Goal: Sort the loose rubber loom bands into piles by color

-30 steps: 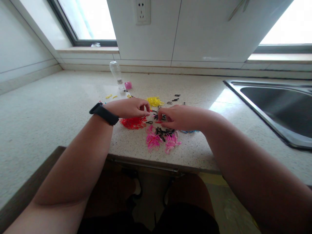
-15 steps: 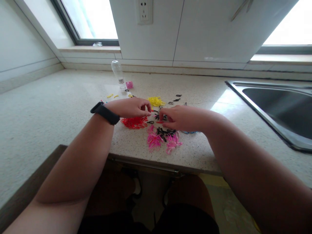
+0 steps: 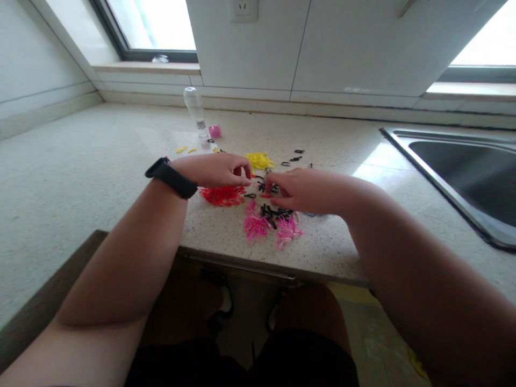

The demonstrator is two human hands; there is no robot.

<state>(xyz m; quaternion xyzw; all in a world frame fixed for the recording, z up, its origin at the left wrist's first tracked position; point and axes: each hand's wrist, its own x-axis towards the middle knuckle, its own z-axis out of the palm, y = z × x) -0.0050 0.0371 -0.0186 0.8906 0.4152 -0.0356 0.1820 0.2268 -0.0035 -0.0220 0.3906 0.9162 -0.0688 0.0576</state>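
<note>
Small rubber bands lie sorted by colour on the speckled countertop [image 3: 209, 231]. My left hand [image 3: 229, 171] hovers above the red rubber bands [image 3: 222, 196], thumb and forefinger tips curled together; whatever they pinch is too small to make out. My right hand [image 3: 300, 188] is to its right, thumb and forefinger apart beside a single red rubber band [image 3: 265, 196]. Black rubber bands [image 3: 274, 213] and two pink clusters, the left pink rubber bands [image 3: 256, 226] and the right pink rubber bands [image 3: 287, 230], lie nearer me. Yellow rubber bands [image 3: 260, 160] are heaped beyond both hands.
An upside-down clear bottle [image 3: 195, 110] stands at the back beside a pink lump [image 3: 215, 131]. Loose black bands [image 3: 296, 158] and yellow bits [image 3: 181, 149] are scattered behind the hands. A steel sink [image 3: 403, 135] is at the right. Blue bands show partly under my right wrist.
The view has tipped downward slightly, so the scene sits higher. Both hands keep nearly the same pose and place over the bands; no pile has visibly changed.
</note>
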